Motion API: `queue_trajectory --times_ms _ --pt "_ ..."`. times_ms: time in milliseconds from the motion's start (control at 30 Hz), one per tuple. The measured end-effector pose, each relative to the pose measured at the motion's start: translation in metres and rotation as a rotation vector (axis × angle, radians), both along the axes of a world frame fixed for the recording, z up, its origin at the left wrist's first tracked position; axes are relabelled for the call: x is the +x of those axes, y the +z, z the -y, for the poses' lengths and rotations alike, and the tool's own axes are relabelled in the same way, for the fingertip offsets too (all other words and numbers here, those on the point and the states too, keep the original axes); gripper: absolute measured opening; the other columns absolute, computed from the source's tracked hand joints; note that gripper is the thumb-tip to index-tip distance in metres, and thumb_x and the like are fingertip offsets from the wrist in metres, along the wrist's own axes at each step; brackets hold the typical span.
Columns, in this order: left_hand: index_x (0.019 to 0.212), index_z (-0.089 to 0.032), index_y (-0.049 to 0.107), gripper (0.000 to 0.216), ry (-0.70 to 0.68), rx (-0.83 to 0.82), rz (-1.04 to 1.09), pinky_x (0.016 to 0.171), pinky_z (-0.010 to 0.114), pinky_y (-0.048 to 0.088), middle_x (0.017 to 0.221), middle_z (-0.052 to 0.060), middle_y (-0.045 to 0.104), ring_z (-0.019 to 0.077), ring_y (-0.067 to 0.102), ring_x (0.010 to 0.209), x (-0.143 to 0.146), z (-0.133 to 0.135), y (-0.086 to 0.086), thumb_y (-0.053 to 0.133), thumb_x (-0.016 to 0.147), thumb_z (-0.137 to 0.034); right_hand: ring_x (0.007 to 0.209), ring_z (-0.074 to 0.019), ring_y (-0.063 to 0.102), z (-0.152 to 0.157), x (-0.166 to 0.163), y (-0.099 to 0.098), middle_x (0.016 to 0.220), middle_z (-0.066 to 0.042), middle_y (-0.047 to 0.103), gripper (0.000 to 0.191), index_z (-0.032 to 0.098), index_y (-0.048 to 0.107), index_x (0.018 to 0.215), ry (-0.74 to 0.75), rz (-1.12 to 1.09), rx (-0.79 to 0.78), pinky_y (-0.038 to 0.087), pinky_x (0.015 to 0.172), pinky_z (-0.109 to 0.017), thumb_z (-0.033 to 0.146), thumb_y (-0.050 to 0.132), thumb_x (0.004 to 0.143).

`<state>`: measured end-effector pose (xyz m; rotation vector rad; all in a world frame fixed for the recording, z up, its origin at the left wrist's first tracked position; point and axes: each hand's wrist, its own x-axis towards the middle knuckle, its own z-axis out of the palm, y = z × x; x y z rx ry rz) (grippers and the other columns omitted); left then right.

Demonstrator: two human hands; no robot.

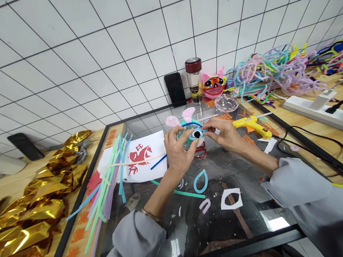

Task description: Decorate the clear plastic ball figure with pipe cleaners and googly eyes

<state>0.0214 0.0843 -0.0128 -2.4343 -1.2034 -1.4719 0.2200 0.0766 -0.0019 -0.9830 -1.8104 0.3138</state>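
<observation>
Left-hand grip and right-hand grip both pinched narrow, thumbs to fingers, on small black-and-white oval eye with light-blue edging; eye held up over black-framed, glass-topped desk. Just beyond: rounded blue-and-green piece with pale-pink ears, partly hidden by hands; can't tell if the eye touches it. Progress, my read: eye mostly formed, not yet let go; white paper square with oval hole already cut; light-blue fuzzy teardrop loop shaped but unfilled, so likely more left. Containers: clear glass jar with dark-red lid, lid on, yellowish and dark stuff low inside, unidentified; clear round plastic-looking dish, contents unclear.
</observation>
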Motion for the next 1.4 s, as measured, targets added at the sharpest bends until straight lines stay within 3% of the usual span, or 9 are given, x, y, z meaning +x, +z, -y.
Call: queue_trajectory --times_ms 133,267,433,867,1067,1400 --pt "0.121 -0.022 0.063 0.04 -0.003 0.013 0.015 0.094 0.039 0.045 0.116 0.009 0.059 0.0243 0.054 0.107 0.001 -0.001 -0.001 0.069 0.084 -0.033 0.07 -0.0169 0.06 0.001 0.0 0.0 0.075 -0.004 0.068 0.016 0.019 0.071 0.08 -0.018 -0.158 -0.131 0.047 0.065 -0.031 0.036 0.07 0.08" --pt "0.13 -0.02 0.054 0.052 0.0 0.005 -0.001 0.098 0.04 0.044 0.121 0.012 0.06 0.0265 0.054 0.113 0.002 -0.001 -0.002 0.069 0.083 -0.038 0.061 -0.0143 0.059 0.003 0.001 0.002 0.067 -0.001 0.066 0.032 0.019 0.07 0.075 0.036 -0.434 -0.404 0.049 0.06 -0.029 0.045 0.084 0.062" --pt "0.129 -0.019 0.054 0.051 -0.005 -0.01 -0.024 0.101 0.042 0.042 0.124 0.012 0.06 0.0276 0.054 0.115 0.001 -0.001 -0.002 0.068 0.082 -0.035 0.053 -0.0114 0.058 0.007 0.0 0.009 0.059 0.002 0.065 0.038 0.018 0.07 0.069 0.132 -0.664 -0.605 0.051 0.056 -0.028 0.035 0.093 0.045" --pt "0.126 -0.021 0.057 0.046 -0.016 -0.102 -0.032 0.104 0.043 0.04 0.133 0.012 0.057 0.0284 0.052 0.123 -0.003 -0.007 -0.003 0.068 0.082 -0.03 0.049 -0.0103 0.056 0.005 0.004 0.003 0.054 0.003 0.063 0.037 0.018 0.069 0.068 0.002 -0.806 -0.564 0.045 0.05 -0.025 0.034 0.093 0.044" --pt "0.112 -0.02 0.062 0.03 -0.088 0.005 -0.043 0.1 0.043 0.042 0.122 0.011 0.061 0.0267 0.054 0.115 -0.005 0.002 0.001 0.064 0.083 -0.026 0.049 -0.0093 0.057 0.007 0.005 0.01 0.053 0.004 0.063 0.036 0.019 0.07 0.069 0.038 -0.881 -0.545 0.046 0.051 -0.024 0.032 0.093 0.045" --pt "0.114 -0.022 0.062 0.026 -0.153 0.117 -0.229 0.096 0.042 0.043 0.125 0.011 0.063 0.027 0.051 0.12 -0.01 0.027 -0.005 0.056 0.089 -0.017 0.05 -0.0087 0.055 0.011 0.008 0.015 0.057 0.005 0.062 0.033 0.021 0.069 0.071 0.083 -0.933 -0.508 0.044 0.05 -0.024 0.031 0.092 0.05"
